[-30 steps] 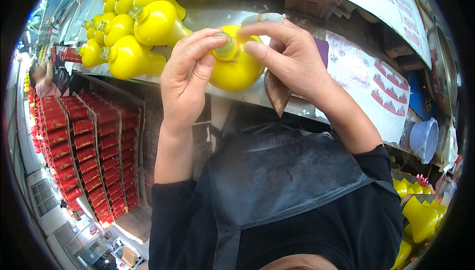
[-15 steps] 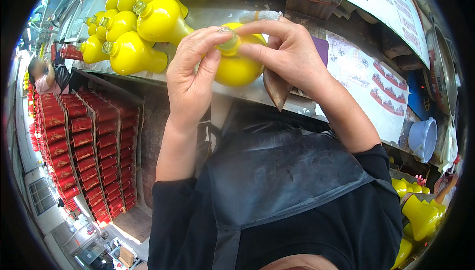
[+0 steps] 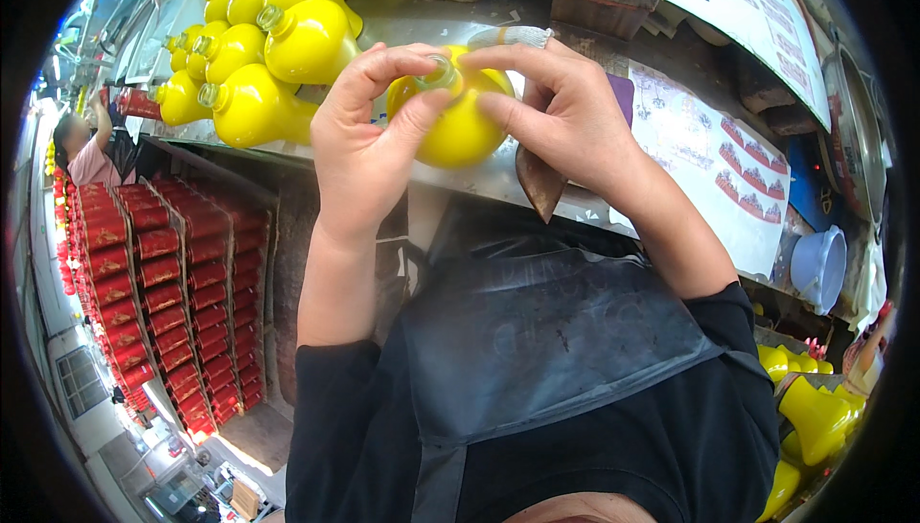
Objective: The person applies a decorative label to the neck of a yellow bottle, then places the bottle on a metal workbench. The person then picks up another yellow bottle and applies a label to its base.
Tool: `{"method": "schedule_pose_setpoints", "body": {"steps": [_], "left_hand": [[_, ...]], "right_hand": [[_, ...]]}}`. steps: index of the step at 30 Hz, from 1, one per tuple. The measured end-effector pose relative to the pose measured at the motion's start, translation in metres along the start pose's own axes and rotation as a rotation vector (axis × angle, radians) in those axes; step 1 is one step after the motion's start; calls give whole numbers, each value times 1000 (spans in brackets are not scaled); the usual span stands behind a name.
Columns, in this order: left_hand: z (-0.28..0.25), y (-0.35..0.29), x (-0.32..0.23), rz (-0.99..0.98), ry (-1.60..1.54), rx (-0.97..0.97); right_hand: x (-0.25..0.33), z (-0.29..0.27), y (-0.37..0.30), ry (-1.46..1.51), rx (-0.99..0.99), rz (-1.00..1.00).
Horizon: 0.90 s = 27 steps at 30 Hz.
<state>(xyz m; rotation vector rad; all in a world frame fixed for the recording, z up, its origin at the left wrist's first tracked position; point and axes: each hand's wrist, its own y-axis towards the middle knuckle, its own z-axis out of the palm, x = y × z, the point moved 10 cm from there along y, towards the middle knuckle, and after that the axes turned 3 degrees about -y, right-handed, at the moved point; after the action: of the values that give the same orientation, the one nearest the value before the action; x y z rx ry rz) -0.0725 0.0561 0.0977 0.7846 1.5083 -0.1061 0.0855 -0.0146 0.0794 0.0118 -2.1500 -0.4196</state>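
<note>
A glossy yellow bulb-shaped bottle (image 3: pixel 458 139) with a clear glass neck is upright on the bench in front of me. My left hand (image 3: pixel 369 139) curls at its left side, thumb and forefinger on either side of the neck. My right hand (image 3: pixel 570 106) is at the other side, thumb and forefinger bent in against the bottle's shoulder. Its other fingers are mostly hidden. Just under the right hand, a brown pointed piece (image 3: pixel 541 185) juts over the bench edge. Behind the bottle lies a whitish cloth-like roll (image 3: pixel 508 36).
More yellow bottles (image 3: pixel 311 39) crowd the bench at the left, others (image 3: pixel 815 418) at the lower right. Printed sheets (image 3: pixel 704 168) and a pale blue tub (image 3: pixel 817 269) are to the right. Stacked red cylinders (image 3: pixel 172 293) fill the left; a person (image 3: pixel 91 154) is beyond.
My right thumb and forefinger have drawn back a little from the neck. The left hand has shifted slightly left, its thumb now across the base of the neck. The distant person's arm has risen.
</note>
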Motion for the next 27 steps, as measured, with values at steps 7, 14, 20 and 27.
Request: {"method": "schedule_pose_setpoints", "body": {"steps": [7, 14, 20, 27], "left_hand": [[3, -12, 2, 60, 45, -45], [-7, -31, 14, 88, 19, -192], [-9, -32, 22, 125, -122, -188], [-3, -36, -6, 333, 323, -242]], "right_hand": [[14, 6, 1, -81, -89, -87], [2, 11, -3, -66, -18, 34], [10, 11, -4, -54, -80, -33], [12, 12, -7, -54, -87, 3]]}}
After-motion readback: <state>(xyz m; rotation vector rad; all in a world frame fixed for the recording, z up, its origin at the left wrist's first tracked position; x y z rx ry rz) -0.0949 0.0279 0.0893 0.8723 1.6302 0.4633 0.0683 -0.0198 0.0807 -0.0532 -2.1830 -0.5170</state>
